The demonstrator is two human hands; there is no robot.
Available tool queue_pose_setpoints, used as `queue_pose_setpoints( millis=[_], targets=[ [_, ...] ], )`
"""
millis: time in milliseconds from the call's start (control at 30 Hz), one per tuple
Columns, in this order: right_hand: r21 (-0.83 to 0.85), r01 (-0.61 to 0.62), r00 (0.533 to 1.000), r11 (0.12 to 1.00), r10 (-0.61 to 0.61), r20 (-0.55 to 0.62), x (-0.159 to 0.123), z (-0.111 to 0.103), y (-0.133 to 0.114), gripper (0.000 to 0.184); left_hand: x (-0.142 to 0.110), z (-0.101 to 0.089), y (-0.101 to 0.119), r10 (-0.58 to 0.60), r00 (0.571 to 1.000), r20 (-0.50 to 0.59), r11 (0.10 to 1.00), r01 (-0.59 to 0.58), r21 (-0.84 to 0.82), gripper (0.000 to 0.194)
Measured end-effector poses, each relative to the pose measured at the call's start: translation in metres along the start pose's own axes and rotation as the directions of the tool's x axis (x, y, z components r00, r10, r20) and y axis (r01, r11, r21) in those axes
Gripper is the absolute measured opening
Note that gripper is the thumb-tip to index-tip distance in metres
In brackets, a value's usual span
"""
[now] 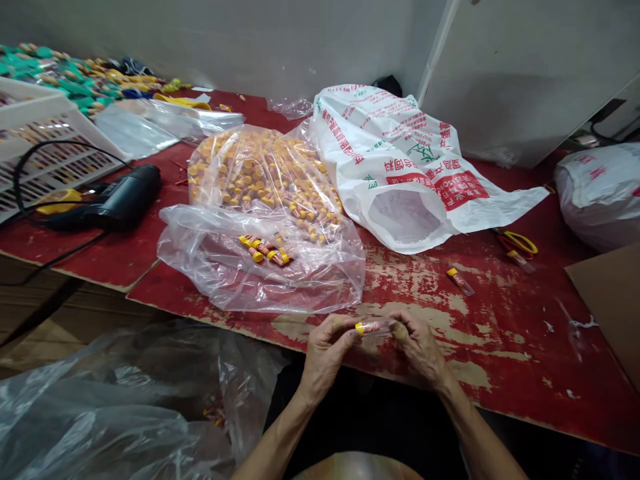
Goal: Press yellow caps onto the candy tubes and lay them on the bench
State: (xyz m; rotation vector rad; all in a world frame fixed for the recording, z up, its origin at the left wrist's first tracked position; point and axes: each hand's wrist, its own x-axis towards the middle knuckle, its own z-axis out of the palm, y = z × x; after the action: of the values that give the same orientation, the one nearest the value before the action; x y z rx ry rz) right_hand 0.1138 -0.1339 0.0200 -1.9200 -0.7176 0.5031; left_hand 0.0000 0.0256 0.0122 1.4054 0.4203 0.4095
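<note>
Over the table's front edge, a small clear tube with a yellow cap and a red-and-white label is held level between my two hands. My left hand pinches its yellow-capped end. The clear end sits in the closed fingers of my right hand. Just beyond my left hand lies an open clear plastic bag full of yellow-capped pieces. Several loose yellow-capped pieces rest at the bag's mouth. Another capped tube lies on the table to the right.
A white printed sack lies behind, its mouth facing me. Yellow-handled scissors and a cardboard box are at right. At left are a black heat gun or hair dryer with a cord and a white basket. Worn red table.
</note>
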Motion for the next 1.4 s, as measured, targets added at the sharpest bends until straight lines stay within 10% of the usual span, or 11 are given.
queue_pose_setpoints(
  millis=[633,867,1100,1300,1400],
  targets=[
    [-0.034,0.042,0.997,0.999,-0.044,-0.067,-0.001,0.005,0.002,0.04,0.004,0.003,-0.001,0.081,0.995,-0.064,0.997,-0.08,0.023,0.008],
    [-0.097,0.081,0.994,0.992,-0.073,0.077,-0.007,0.004,-0.003,0.028,0.002,0.004,-0.001,-0.048,0.993,-0.106,0.997,0.041,-0.069,0.013],
    [-0.051,-0.013,0.991,0.999,0.006,-0.136,-0.005,-0.001,0.009,0.038,0.009,0.0,0.008,0.061,0.997,-0.041,0.992,-0.056,0.111,0.017],
    [-0.25,-0.263,0.823,0.932,0.082,-0.562,0.01,-0.056,0.047,0.044,0.061,-0.085,0.023,0.46,0.85,-0.259,0.649,-0.122,0.751,0.021],
    [-0.445,-0.371,0.793,0.815,0.029,-0.608,0.011,-0.073,0.067,0.043,0.098,-0.126,0.018,0.456,0.881,-0.126,0.293,-0.015,0.956,0.034]
  ],
)
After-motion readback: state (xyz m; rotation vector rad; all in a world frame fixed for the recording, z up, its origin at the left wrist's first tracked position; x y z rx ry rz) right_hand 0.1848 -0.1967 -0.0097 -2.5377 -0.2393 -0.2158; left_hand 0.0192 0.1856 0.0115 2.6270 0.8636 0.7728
